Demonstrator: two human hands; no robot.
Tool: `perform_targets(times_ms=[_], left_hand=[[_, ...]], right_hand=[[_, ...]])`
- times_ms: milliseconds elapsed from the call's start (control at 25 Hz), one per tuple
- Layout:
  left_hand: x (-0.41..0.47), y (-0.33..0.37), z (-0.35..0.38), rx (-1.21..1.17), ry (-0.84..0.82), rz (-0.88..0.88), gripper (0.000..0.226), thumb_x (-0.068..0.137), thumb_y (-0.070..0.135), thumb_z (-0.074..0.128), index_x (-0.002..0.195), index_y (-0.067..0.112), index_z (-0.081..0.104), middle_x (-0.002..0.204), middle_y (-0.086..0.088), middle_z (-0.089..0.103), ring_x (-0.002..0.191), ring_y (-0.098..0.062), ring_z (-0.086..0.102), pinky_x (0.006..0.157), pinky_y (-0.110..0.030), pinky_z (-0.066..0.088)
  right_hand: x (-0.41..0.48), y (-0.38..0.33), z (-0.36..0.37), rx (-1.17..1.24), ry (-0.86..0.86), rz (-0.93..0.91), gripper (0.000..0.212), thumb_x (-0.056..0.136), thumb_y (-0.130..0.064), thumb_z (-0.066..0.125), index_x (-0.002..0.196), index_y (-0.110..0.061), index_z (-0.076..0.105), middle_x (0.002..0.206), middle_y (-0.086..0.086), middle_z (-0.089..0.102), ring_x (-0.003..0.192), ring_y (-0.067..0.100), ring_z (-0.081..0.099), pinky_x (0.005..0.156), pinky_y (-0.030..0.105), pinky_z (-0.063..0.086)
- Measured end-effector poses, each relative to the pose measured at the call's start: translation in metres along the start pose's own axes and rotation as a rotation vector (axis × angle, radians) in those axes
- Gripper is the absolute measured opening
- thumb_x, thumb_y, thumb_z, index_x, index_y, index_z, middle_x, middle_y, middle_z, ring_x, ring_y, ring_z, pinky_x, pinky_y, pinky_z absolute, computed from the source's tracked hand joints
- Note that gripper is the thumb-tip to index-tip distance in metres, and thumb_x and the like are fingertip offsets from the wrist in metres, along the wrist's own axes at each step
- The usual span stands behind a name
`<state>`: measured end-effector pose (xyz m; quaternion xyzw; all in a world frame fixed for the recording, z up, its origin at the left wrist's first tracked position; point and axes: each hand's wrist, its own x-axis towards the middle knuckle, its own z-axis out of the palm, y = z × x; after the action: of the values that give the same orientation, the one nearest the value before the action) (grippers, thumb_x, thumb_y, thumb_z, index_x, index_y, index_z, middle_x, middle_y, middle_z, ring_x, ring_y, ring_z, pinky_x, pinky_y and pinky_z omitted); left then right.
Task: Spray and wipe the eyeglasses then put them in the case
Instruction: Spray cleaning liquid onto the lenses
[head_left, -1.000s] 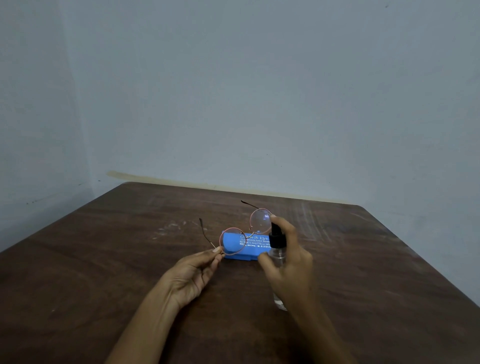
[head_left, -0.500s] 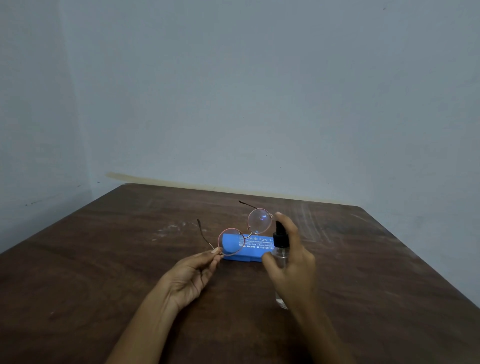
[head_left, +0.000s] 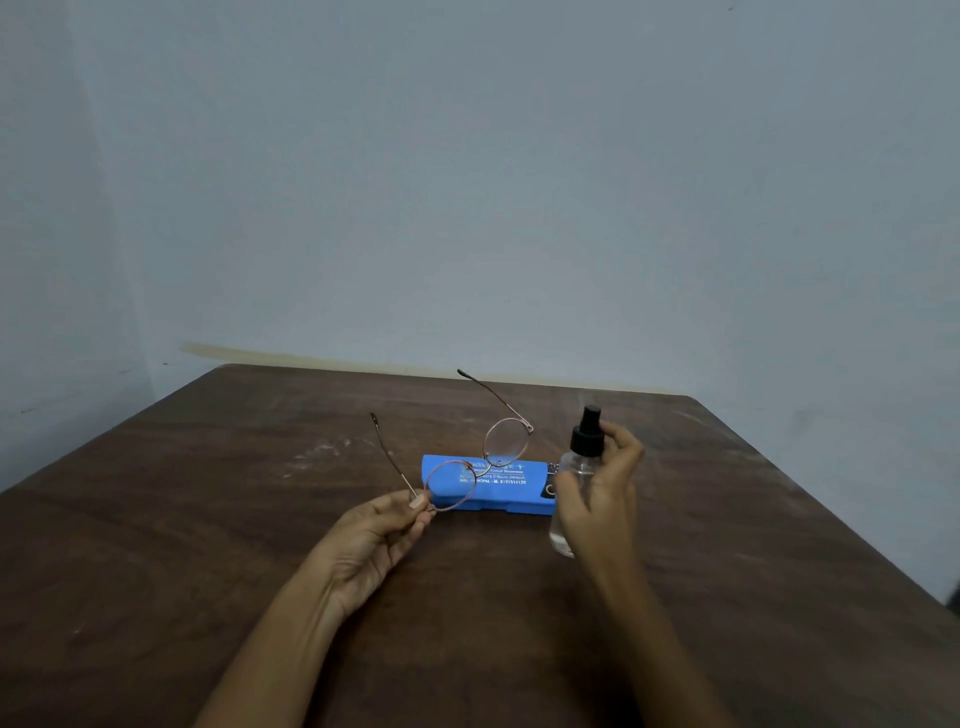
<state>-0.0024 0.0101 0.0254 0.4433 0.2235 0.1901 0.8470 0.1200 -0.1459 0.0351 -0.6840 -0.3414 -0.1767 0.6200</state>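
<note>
Round eyeglasses (head_left: 485, 464) with a thin pink metal frame hang above the table with both temples unfolded and pointing away from me. My left hand (head_left: 376, 535) pinches them at the left hinge, next to the near lens. A small clear spray bottle (head_left: 574, 486) with a black nozzle is upright in my right hand (head_left: 602, 493), to the right of the glasses, with the forefinger lifted behind the nozzle. A closed blue eyeglass case (head_left: 511, 488) with white print lies flat on the table behind the glasses.
The dark brown wooden table (head_left: 208, 545) fills the lower view, with pale scuff marks at its far left. Its back edge meets a plain bluish wall (head_left: 519, 182), and its right edge runs diagonally down to the right.
My right hand has drawn the spray bottle to the right, away from the far lens, and its finger has come off the nozzle. The glasses have tilted slightly in my left hand.
</note>
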Motion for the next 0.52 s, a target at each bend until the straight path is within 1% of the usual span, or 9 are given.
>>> perform_targets(times_ms=[80,120,160,240,280,320,400,440,520], left_hand=[[0.0,-0.001,0.0,0.029,-0.009,0.014,0.014,0.085,-0.005,0.05,0.083,0.001,0.062,0.052,-0.001,0.068,0.046,-0.003,0.063,0.047,-0.01,0.052],[0.001,-0.002,0.001,0.048,-0.011,0.027,0.014,0.085,-0.004,0.05,0.083,0.002,0.062,0.052,0.0,0.068,0.047,-0.003,0.063,0.047,-0.01,0.052],[0.001,-0.003,0.001,0.071,-0.013,0.044,0.014,0.085,-0.004,0.051,0.083,0.003,0.062,0.052,0.001,0.068,0.047,-0.002,0.063,0.048,-0.01,0.051],[0.002,-0.006,0.002,0.125,-0.024,0.085,0.013,0.084,-0.003,0.053,0.084,0.005,0.063,0.054,0.002,0.068,0.048,-0.003,0.064,0.048,-0.01,0.051],[0.002,-0.008,0.003,0.155,-0.033,0.109,0.012,0.084,-0.003,0.054,0.084,0.005,0.063,0.055,0.002,0.068,0.049,-0.003,0.063,0.049,-0.01,0.051],[0.002,-0.01,0.005,0.186,-0.044,0.135,0.012,0.083,-0.003,0.055,0.084,0.006,0.063,0.056,0.002,0.068,0.05,-0.003,0.063,0.05,-0.01,0.051],[0.002,-0.013,0.007,0.237,-0.066,0.189,0.012,0.082,-0.003,0.055,0.083,0.006,0.064,0.056,0.002,0.067,0.05,-0.002,0.062,0.051,-0.01,0.051],[0.002,-0.014,0.008,0.255,-0.072,0.214,0.013,0.082,-0.004,0.055,0.082,0.006,0.064,0.055,0.002,0.067,0.049,-0.002,0.061,0.051,-0.01,0.051],[0.003,-0.016,0.008,0.279,-0.078,0.249,0.014,0.082,-0.005,0.055,0.081,0.006,0.063,0.054,0.002,0.066,0.048,-0.002,0.06,0.05,-0.01,0.05]], right_hand=[[0.006,0.006,-0.006,0.019,0.054,0.009,0.044,0.078,-0.007,0.051,0.111,-0.025,0.028,0.09,-0.008,0.052,0.078,0.008,0.055,0.065,0.008,0.04],[0.009,0.01,-0.011,0.019,0.076,0.013,0.045,0.081,-0.005,0.054,0.112,-0.025,0.028,0.092,-0.011,0.051,0.081,0.008,0.056,0.069,0.014,0.043],[0.013,0.015,-0.017,0.011,0.092,0.016,0.046,0.083,-0.004,0.055,0.113,-0.025,0.028,0.095,-0.011,0.051,0.083,0.008,0.056,0.072,0.021,0.045],[0.017,0.025,-0.029,-0.034,0.106,0.039,0.046,0.084,-0.004,0.057,0.117,-0.021,0.03,0.102,0.0,0.055,0.086,0.013,0.058,0.076,0.032,0.048],[0.018,0.029,-0.035,-0.061,0.106,0.061,0.046,0.084,-0.004,0.058,0.119,-0.016,0.031,0.106,0.006,0.056,0.087,0.015,0.057,0.077,0.033,0.049],[0.019,0.033,-0.041,-0.084,0.107,0.082,0.047,0.084,-0.003,0.059,0.122,-0.011,0.032,0.108,0.01,0.057,0.088,0.016,0.057,0.077,0.026,0.049],[0.019,0.038,-0.051,-0.112,0.127,0.12,0.049,0.083,-0.004,0.061,0.124,-0.007,0.032,0.107,0.013,0.059,0.088,0.017,0.056,0.069,0.008,0.042],[0.02,0.04,-0.054,-0.119,0.141,0.139,0.05,0.083,-0.004,0.062,0.124,-0.007,0.033,0.106,0.014,0.06,0.088,0.019,0.056,0.064,0.006,0.039],[0.021,0.043,-0.056,-0.124,0.152,0.164,0.052,0.081,-0.003,0.064,0.123,-0.007,0.033,0.107,0.015,0.061,0.088,0.021,0.056,0.065,0.014,0.037]])
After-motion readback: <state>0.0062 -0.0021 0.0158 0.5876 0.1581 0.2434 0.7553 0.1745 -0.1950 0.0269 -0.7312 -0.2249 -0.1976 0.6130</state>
